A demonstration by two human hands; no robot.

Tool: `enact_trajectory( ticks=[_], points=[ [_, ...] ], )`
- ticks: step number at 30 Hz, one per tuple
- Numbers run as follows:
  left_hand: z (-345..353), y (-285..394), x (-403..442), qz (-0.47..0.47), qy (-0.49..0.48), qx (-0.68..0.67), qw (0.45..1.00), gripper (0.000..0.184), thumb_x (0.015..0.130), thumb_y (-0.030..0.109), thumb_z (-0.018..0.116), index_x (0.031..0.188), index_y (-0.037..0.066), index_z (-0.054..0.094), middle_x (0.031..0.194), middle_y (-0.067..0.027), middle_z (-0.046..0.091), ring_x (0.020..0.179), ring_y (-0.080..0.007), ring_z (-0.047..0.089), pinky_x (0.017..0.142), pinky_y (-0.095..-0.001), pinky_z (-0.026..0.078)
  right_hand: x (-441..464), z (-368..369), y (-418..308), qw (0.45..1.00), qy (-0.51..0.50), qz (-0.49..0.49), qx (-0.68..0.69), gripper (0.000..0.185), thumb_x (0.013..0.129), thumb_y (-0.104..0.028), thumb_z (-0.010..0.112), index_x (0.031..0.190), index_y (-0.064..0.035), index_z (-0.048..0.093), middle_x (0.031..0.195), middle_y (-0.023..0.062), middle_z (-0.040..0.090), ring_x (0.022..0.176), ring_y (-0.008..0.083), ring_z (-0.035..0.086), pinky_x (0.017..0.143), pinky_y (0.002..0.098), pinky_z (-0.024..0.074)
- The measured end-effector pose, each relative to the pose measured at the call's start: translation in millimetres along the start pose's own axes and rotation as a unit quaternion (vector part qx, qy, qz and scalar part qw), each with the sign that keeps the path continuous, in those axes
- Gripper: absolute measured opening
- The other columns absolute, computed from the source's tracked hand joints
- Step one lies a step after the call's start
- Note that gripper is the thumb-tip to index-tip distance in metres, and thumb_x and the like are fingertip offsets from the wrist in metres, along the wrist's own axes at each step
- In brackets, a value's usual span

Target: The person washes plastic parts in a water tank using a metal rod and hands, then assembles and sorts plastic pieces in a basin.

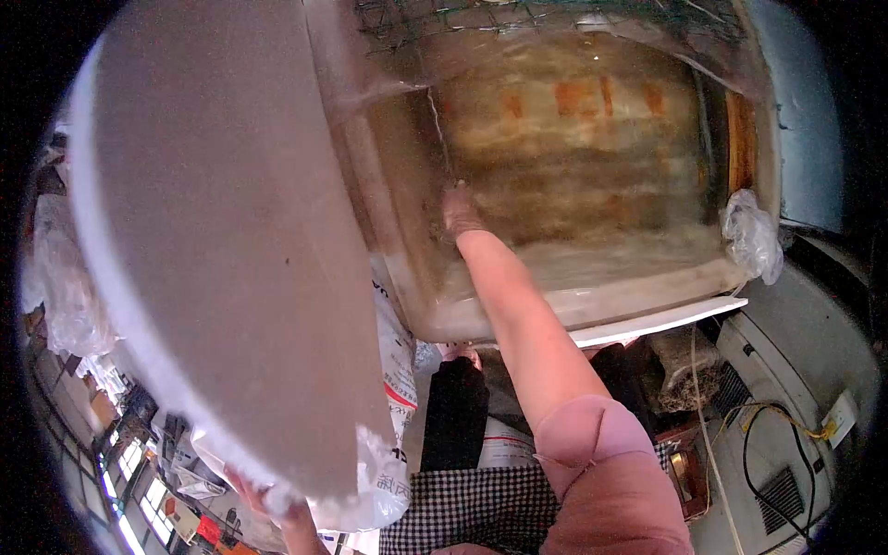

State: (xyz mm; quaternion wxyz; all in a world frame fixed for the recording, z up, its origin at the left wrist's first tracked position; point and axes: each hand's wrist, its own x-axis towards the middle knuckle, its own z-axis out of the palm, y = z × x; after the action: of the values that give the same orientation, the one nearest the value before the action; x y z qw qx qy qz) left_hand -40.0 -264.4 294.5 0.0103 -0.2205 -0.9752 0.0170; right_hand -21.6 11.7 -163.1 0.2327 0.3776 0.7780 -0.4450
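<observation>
Probably stiff and bulky: lid [231,231], best held by its rim [139,344]. Your left hand [250,493] is there, right hand [461,211] submerged; both grips unclear.

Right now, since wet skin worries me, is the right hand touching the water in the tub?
Touching: the head view shows the right hand dipped into the murky water, bare forearm rising out.

Water [592,194] in the tank [444,319] is blurring the right hand [462,209]; grip isn't showing. Left hand [294,521] is smearing near the white panel [231,231], fingers not resolving. Green mesh [416,20] is running off the top edge.
</observation>
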Motion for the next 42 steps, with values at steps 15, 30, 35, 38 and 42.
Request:
enact_trajectory(
  ticks=[15, 30, 35, 38, 42],
  points=[
    [6.8, 148.6, -7.5, 0.251, -0.169, -0.222, 0.927, 0.028, 0.068, -0.005, 0.060, 0.094, 0.006, 0.057, 0.092, -0.0136, 0.057, 0.081, -0.0296, 0.056, 0.071, -0.0381, 0.045, -11.5, -9.5, -8.4, 0.982, 0.036, 0.153, 0.100, 0.032, 0.083, -0.017, 0.046, 0.110, -0.0040, 0.057, 0.103, 0.0164, 0.061, 0.102, 0.0312, 0.057, 0.085, 0.0435, 0.0463],
    [6.1, 203.1, 17.6, 0.174, -0.213, -0.267, 0.924, 0.031, 0.070, -0.002, 0.068, 0.100, 0.003, 0.062, 0.102, -0.0194, 0.056, 0.089, -0.0300, 0.057, 0.075, -0.0340, 0.048, -16.6, 27.7, 14.4, 0.985, 0.081, -0.105, -0.108, 0.025, 0.079, -0.017, 0.053, 0.097, -0.0052, 0.066, 0.103, 0.0177, 0.063, 0.091, 0.0401, 0.061, 0.084, 0.0466, 0.0471],
    [23.6, 194.4, 17.3, 0.167, -0.219, -0.249, 0.929, 0.030, 0.071, -0.003, 0.067, 0.099, 0.003, 0.062, 0.103, -0.0192, 0.055, 0.092, -0.0307, 0.056, 0.076, -0.0346, 0.048, 37.5, 70.5, 12.8, 0.963, -0.146, -0.085, -0.211, 0.045, 0.083, -0.020, 0.049, 0.119, 0.0053, 0.049, 0.134, 0.0260, 0.036, 0.112, 0.0387, 0.050, 0.098, 0.0447, 0.0373],
    [33.2, 190.7, 17.2, 0.137, -0.223, -0.249, 0.932, 0.028, 0.072, -0.003, 0.066, 0.099, 0.002, 0.061, 0.104, -0.0196, 0.054, 0.092, -0.0313, 0.056, 0.079, -0.0356, 0.047, -5.8, 8.9, 3.2, 0.992, -0.100, -0.050, -0.056, 0.035, 0.079, -0.019, 0.049, 0.105, 0.0015, 0.058, 0.116, 0.0215, 0.050, 0.102, 0.0353, 0.056, 0.088, 0.0435, 0.0426],
    [32.3, 199.2, 22.8, 0.103, -0.253, -0.229, 0.934, 0.032, 0.074, 0.003, 0.065, 0.105, 0.003, 0.059, 0.109, -0.0188, 0.053, 0.099, -0.0333, 0.054, 0.087, -0.0384, 0.043, -45.6, -46.9, -12.4, 0.991, -0.112, -0.034, 0.067, 0.029, 0.077, -0.020, 0.048, 0.091, -0.0020, 0.067, 0.099, 0.0177, 0.063, 0.091, 0.0322, 0.062, 0.077, 0.0424, 0.0478]
  ],
)
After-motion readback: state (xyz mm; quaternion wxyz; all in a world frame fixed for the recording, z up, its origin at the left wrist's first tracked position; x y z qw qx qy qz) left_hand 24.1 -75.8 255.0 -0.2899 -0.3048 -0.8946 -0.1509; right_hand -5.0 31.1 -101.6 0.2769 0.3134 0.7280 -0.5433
